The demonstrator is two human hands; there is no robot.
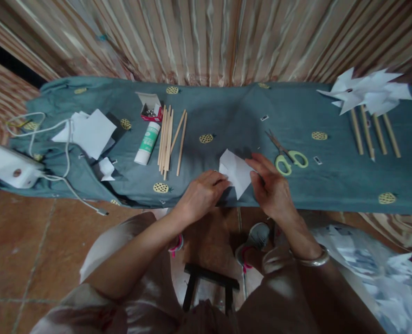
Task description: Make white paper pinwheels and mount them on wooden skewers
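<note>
At the near edge of the table (draped in a teal cloth), the left hand pinches the left corner of a folded white paper. The right hand nips its right edge between thumb and fingers. The paper is creased into angular flaps, one point hanging toward the person. Just beyond lie green-handled scissors. Further left, a glue stick lies beside wooden sticks. Paper pinwheels rest far right.

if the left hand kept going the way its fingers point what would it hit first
The folded white paper, whose edge the left hand already seems to pinch; beyond it, the right hand.
</note>
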